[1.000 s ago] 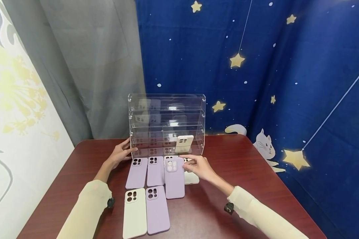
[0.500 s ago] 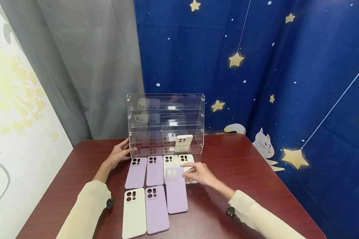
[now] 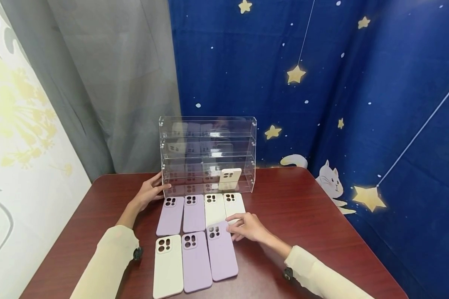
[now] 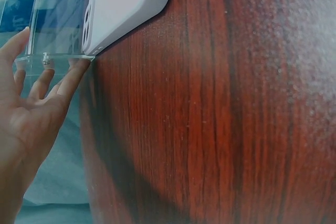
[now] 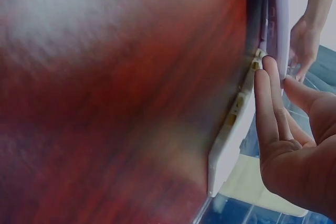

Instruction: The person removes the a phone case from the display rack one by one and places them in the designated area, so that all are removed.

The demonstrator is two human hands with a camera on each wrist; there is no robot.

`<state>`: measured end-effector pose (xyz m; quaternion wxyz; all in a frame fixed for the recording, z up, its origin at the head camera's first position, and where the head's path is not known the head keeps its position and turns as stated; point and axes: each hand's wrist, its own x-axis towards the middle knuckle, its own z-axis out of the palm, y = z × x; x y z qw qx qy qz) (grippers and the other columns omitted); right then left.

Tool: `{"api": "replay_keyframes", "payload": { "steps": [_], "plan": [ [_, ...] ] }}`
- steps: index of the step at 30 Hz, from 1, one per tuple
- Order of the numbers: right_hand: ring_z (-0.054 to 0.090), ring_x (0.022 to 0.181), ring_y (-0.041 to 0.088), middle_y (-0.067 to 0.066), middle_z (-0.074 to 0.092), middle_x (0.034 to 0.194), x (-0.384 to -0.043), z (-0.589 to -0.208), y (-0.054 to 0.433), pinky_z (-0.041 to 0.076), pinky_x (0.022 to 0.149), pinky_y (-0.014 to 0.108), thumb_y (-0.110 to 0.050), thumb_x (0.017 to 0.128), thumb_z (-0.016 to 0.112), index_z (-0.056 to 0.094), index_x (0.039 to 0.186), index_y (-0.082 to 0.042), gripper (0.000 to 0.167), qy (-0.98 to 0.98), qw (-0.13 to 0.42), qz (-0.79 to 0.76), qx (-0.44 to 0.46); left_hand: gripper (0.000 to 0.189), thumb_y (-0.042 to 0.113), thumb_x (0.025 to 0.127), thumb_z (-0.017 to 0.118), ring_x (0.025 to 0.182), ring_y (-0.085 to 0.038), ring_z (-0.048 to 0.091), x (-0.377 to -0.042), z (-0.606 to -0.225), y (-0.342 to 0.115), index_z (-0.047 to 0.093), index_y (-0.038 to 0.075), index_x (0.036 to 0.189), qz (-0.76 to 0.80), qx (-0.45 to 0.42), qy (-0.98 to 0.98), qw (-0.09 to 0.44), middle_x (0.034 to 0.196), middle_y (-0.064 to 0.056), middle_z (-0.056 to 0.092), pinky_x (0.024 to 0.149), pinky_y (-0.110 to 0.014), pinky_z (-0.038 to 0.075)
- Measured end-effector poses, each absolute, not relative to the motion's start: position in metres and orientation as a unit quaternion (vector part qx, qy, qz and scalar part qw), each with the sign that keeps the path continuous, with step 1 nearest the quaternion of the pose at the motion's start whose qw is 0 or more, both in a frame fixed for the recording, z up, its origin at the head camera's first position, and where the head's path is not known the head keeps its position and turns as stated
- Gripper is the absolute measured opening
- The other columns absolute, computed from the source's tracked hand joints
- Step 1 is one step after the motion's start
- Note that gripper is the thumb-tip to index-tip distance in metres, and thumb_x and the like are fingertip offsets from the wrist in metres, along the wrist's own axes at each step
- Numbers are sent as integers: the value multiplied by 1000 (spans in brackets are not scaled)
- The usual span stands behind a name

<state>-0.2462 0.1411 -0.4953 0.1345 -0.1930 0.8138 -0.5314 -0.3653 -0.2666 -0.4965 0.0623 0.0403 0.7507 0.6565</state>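
My right hand (image 3: pixel 248 227) pinches a lilac phone case (image 3: pixel 224 257) by its upper right corner. In the right wrist view thumb and fingertips sit on either side of this case's (image 5: pixel 282 24) end. The case lies slightly tilted at the right of the front row, close over the table. Beside it are another lilac case (image 3: pixel 196 265) and a white case (image 3: pixel 168 270). My left hand (image 3: pixel 149 193) grips the left side of a clear acrylic display rack (image 3: pixel 209 156); in the left wrist view the thumb and fingers straddle its side panel. One cream case (image 3: pixel 229 179) stands on the rack's lowest tier.
Behind the front row lies a second row, right before the rack: two lilac cases (image 3: pixel 194 214) at left and two white cases (image 3: pixel 215 207) at right. The dark red wooden table (image 3: pixel 295 207) reaches back to grey and star-patterned blue curtains (image 3: pixel 224 62).
My right hand has drawn the lilac case toward the front and slightly right, off the white cases it overlapped, to beside the front row. The left hand stays on the rack.
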Motion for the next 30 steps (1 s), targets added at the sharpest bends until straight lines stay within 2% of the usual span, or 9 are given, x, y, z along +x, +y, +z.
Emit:
{"api": "replay_keyframes", "payload": {
  "steps": [8,15,30],
  "plan": [
    [76,64,27,14,78,86,-237,-505,140,65,60,36,-5,92,77,73,121,2,30,810,144,-542,-171,84,15,102,68,138,-41,51,-365,-495,-265,16,19,168,654,34,753,62,169,-21,25,103,-54,54],
    [76,64,27,15,79,90,-231,-508,139,65,59,36,-4,92,77,73,119,3,28,810,130,-547,-168,84,15,102,68,138,-42,50,-364,-494,-265,16,19,168,649,30,758,61,169,-20,25,103,-55,54],
    [73,55,21,11,78,81,-227,-512,140,64,53,35,-5,89,80,75,113,2,25,817,113,-539,-171,84,15,103,67,139,-42,49,-363,-495,-265,15,20,168,651,33,756,61,169,-21,25,105,-57,51]
  ]
}}
